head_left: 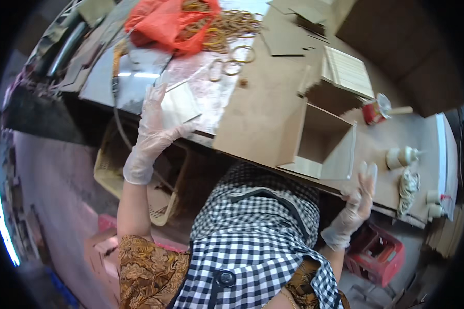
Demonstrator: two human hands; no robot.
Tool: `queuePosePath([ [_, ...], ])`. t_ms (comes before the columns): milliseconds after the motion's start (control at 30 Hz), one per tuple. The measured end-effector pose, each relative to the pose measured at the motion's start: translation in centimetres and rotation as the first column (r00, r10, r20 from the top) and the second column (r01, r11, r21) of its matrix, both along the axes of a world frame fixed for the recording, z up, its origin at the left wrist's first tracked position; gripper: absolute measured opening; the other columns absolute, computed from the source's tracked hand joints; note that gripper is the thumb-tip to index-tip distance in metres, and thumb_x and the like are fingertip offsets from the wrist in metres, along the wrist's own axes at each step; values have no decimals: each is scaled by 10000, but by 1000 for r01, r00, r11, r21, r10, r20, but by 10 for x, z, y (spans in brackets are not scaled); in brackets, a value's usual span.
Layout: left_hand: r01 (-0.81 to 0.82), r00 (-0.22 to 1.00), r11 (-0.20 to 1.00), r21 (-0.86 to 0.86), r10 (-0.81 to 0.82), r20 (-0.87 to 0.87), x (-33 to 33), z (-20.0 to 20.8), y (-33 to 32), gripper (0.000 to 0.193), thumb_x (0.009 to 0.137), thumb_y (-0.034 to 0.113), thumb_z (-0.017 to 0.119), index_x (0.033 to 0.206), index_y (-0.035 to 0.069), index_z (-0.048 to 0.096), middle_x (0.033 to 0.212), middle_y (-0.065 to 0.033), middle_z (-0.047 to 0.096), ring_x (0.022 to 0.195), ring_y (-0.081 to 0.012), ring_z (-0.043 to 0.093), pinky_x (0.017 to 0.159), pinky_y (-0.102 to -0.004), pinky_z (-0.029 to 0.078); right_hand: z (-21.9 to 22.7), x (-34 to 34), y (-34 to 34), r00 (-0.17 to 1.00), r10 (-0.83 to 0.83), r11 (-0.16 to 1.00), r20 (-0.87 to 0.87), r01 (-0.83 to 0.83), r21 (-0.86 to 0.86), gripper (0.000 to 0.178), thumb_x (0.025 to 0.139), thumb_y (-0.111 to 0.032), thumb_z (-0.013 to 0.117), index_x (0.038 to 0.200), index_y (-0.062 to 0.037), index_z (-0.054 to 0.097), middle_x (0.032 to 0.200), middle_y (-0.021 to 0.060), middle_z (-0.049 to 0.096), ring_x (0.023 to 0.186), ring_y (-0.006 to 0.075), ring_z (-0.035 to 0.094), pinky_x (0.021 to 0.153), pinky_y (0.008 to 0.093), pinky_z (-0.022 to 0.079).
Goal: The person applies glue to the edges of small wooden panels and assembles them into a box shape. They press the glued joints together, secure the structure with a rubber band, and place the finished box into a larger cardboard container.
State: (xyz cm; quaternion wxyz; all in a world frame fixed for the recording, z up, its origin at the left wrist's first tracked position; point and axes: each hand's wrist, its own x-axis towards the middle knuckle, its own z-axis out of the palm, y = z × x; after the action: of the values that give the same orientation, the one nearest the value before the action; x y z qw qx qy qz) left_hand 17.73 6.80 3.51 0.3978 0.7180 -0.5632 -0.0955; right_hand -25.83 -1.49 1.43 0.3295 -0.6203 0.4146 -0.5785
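My left hand [150, 135], in a thin translucent glove, is at the table's front edge with its thumb spread away from the fingers. Beside it lies a pale square panel [181, 104]; whether the fingertips touch it, I cannot tell. My right hand [351, 208], gloved the same way, has its fingers stretched out and holds nothing. It is just right of an open-topped box [329, 133] made of thin board, which stands on a brown board [258, 116] along the front edge.
An orange-red plastic bag [157, 26] spills many rubber bands [232, 26]. Stacked pale slats [348, 72], a red can [374, 110] with a handle in it, a squeeze bottle [401, 157] and a crumpled rag [409, 190] are rightward. Below are a yellow crate [105, 175] and red stool [379, 255].
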Motion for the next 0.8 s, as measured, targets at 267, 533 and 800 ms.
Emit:
queuePosePath([
  [267,-12,969,881,473,-107,225,32,20,-11,1383,487,497,922,1550,35,169,1569,-245,251,1488,-442,104,1210,-470,148,-16,12,-4,990,41,997,132,-49,58,481,989,-173,577,1434,-27,464,1530,247,368,1339,344,482,725,236,524],
  [533,59,952,940,337,-155,263,48,12,3,1368,503,392,938,1562,43,146,1481,-227,350,1400,-372,308,1176,-440,224,-10,-13,-16,993,-74,991,89,83,-109,411,977,-33,455,1382,31,490,1483,275,421,1321,364,499,748,264,524],
  [800,309,817,891,-333,-428,-386,-79,60,-11,1585,425,369,990,1585,135,-63,1587,-169,203,1436,-286,258,1179,-397,170,61,8,-2,953,-250,863,-169,140,-486,522,1007,-329,491,1262,126,526,1241,286,606,1237,389,547,893,412,497],
])
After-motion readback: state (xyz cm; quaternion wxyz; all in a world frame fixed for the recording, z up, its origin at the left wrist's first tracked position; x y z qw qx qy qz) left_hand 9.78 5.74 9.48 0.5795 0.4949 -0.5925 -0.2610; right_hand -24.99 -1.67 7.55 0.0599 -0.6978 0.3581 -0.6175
